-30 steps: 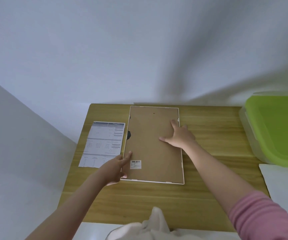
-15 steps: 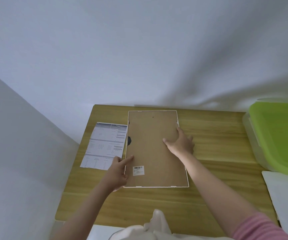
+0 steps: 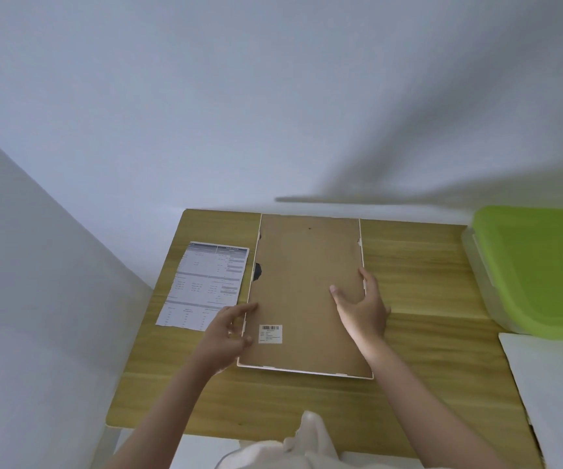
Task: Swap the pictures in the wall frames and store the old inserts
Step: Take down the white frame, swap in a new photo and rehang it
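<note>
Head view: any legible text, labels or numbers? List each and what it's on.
None can be read.
White sticker on the frame's brown backing board: a barcode and small print, too small to read.
Printed sheet on the wooden table, left of the frame: tables of text, blurred.
Green-lidded bin: no text visible.

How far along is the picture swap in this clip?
Early. Done: one frame lies face down on the table, a printed sheet beside it. In hand: the left hand and right hand work its side edges. Left: the backing board is not out, and the green-lidded box is shut.
</note>
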`<control>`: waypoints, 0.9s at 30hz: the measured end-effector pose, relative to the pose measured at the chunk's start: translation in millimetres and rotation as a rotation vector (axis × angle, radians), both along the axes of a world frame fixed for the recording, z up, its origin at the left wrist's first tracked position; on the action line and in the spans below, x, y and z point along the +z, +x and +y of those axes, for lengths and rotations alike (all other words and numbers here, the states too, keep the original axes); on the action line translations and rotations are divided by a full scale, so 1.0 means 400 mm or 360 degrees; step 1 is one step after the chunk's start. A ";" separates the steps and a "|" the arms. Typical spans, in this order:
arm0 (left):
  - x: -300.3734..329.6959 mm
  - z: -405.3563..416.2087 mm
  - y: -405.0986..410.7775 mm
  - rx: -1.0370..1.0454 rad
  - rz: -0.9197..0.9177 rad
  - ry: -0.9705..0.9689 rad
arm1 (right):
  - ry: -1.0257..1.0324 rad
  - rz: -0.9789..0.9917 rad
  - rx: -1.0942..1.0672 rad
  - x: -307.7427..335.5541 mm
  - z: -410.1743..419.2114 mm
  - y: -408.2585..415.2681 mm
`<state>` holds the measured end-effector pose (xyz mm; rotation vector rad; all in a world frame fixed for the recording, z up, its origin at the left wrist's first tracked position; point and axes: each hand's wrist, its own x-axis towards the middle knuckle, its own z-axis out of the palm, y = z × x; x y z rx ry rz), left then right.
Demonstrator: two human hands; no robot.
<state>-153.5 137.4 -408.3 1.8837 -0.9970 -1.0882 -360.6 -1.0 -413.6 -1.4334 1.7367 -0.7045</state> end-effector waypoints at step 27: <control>0.364 -0.036 -0.147 -0.0147 -0.0471 -0.1191 | -0.0593 -0.0433 0.0844 0.458 0.015 0.071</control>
